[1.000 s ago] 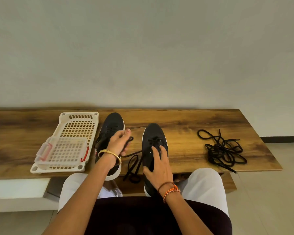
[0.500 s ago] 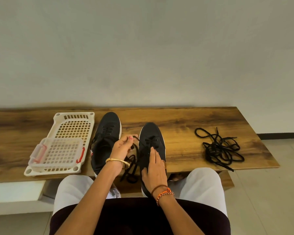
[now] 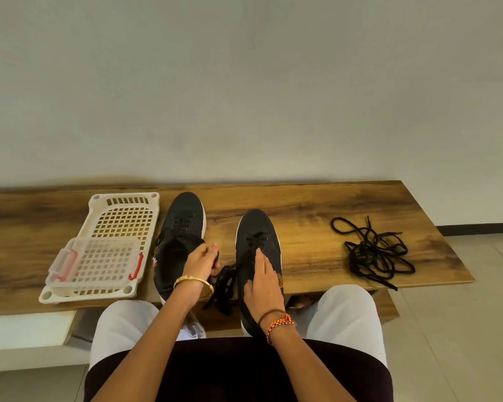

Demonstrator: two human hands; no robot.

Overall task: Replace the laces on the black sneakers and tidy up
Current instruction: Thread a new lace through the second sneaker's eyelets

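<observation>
While seated at wooden bench, facing plain wall: 2 black sneakers side by side, toes pointing away. Left sneaker near basket, heel end at front edge of bench. Right sneaker slightly nearer, heel overhanging front edge, above lap.

Left hand: fingers curled, pinching black lace between the 2 sneakers; gold bangle on wrist. Lace runs from right sneaker's eyelets to the pinch, slack bunching down over bench edge toward knees.

Right hand: laid flat on upper of right sneaker, fingers straight and together, fingertips reaching lower eyelets, thumb off to inner side. Pressing, not gripping. Brown and orange thread bands on wrist.

Loose pile of black laces: tangled on right part of bench, well apart from both sneakers, 1 end trailing to front edge.

White plastic basket: perforated, on left part of bench, just beside left sneaker. Small clear lidded box with red clips resting in its near end.

White trousers over both knees, dark garment across lap. Tiled floor at right.
</observation>
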